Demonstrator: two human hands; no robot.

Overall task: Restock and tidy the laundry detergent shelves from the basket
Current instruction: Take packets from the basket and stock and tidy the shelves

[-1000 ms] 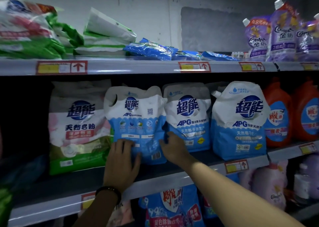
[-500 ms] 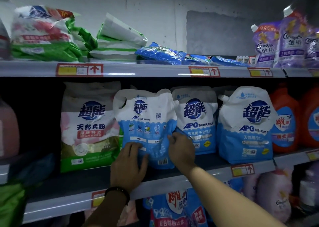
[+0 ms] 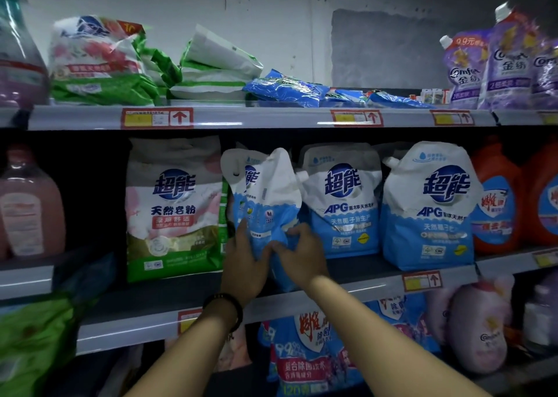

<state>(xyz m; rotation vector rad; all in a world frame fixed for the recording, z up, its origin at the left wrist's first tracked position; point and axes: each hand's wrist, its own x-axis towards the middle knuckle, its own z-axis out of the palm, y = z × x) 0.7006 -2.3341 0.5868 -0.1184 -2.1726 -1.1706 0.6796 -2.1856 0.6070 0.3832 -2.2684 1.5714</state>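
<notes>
Left bay: dark open room on the middle shelf [image 3: 181,294], between the pink bottle [image 3: 30,209] and the powder bag [image 3: 173,209].
Front strip: bare shelf floor before the bags.
Centre: the side-on pouch [image 3: 262,191] is wedged between the powder bag and the next pouch [image 3: 341,209].
Overhead: the upper shelf edge [image 3: 256,118] is near the pouch tops.

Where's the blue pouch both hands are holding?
Head view, middle shelf, centre: the blue pouch stands between the green powder bag, left, and an APG pouch, right.
</notes>
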